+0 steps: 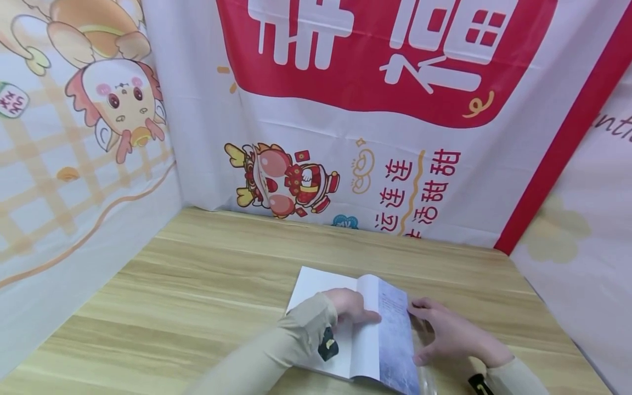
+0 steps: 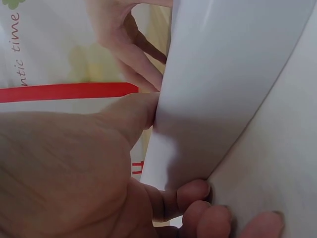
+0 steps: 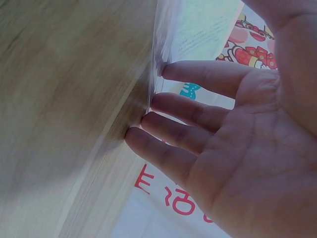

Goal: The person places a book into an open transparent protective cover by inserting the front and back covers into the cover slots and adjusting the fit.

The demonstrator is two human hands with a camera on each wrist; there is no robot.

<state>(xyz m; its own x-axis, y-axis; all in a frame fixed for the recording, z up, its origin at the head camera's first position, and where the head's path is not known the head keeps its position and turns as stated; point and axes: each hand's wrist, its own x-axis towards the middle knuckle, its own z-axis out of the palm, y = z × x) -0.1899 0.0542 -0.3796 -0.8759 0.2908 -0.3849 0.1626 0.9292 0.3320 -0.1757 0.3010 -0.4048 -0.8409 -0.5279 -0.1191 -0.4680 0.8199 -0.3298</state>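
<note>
An open book (image 1: 395, 340) lies on the wooden table, with a blank white page at left and a bluish printed side at right. Between them rises a curved white strip of paper (image 2: 218, 74). My left hand (image 1: 348, 306) lies over this strip, its thumb at the strip's edge and its curled fingertips by the crease. Along the book's right edge sticks out a clear plastic sheet (image 3: 166, 29). The right hand (image 1: 451, 334) touches that edge with its fingertips, fingers fairly straight and spread from the thumb.
The wooden table (image 1: 197, 296) extends left of and behind the book. Printed cloth (image 1: 207, 137) hangs along its back and both sides, with red lettering and cartoon figures. Each wrist wears a dark band (image 1: 328, 344).
</note>
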